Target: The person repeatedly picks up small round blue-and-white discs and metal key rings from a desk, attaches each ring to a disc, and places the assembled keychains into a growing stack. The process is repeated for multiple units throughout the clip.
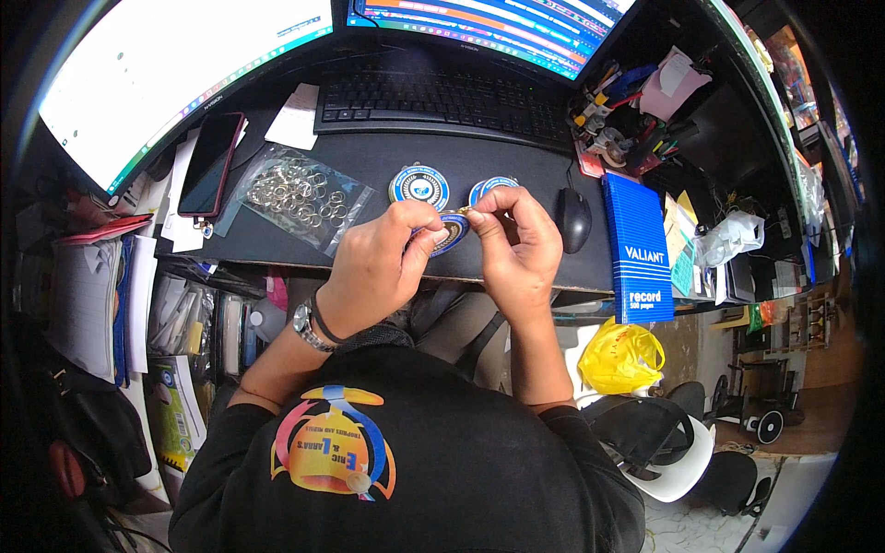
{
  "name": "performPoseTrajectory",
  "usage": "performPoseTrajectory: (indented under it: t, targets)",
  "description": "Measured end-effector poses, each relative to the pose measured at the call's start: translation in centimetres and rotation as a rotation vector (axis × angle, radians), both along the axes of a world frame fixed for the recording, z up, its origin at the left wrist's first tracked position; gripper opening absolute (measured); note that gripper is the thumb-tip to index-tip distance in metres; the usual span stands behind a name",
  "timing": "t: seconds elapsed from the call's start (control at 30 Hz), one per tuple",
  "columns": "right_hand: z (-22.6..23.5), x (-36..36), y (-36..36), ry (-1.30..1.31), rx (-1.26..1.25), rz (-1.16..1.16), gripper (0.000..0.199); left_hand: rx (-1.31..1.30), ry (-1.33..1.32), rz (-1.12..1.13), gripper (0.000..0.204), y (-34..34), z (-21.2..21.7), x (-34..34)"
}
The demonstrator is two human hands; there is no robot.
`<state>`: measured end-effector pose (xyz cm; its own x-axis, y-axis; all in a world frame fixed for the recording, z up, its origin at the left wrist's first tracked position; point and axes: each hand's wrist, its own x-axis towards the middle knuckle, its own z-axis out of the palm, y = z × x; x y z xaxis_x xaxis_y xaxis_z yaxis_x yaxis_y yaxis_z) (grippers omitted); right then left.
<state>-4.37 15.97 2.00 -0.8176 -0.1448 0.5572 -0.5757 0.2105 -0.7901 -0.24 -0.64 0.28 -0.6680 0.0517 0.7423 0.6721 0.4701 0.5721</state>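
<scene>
A: How are the two hands placed?

B: Both forearms come up from the lower edge and meet above the front edge of the black desk (387, 175). The left hand (373, 267) is bent at the wrist, with a watch (306, 324) on it, and its thumb and fingers are pinched together on a round blue and white medal (451, 232). The right hand (518, 244) is curled just beside it, fingers closed on the upper rim of the same medal, where a small golden part (466, 211) shows.

A: Where is the medal exactly?

B: Between the two hands, held a little above the desk. Two more round medals (419, 186) lie on the desk just behind it.

A: What can you not see well?

B: Most of the held medal is covered by the fingers. I cannot tell if the golden part is a ring or a loop. The clear bag of metal rings (302, 197) is to the left, near a dark phone (211, 164).
</scene>
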Motion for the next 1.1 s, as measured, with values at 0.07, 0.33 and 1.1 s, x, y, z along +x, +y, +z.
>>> performPoseTrajectory:
  t: [0.07,0.33,1.1]
  targets:
    - [0.0,0.1,0.1,-0.072,-0.053,0.022,0.011,-0.007,0.027,-0.006,0.024,0.0,0.0,-0.1]
    - [0.5,0.3,0.4,-0.152,-0.067,0.045,0.009,0.02,0.051,-0.022,0.024,0.1,-0.1,-0.1]
    - [2.0,0.6,0.4,0.492,0.358,-0.018,0.021,0.0,0.069,-0.015,0.025,0.4,-0.2,0.5]
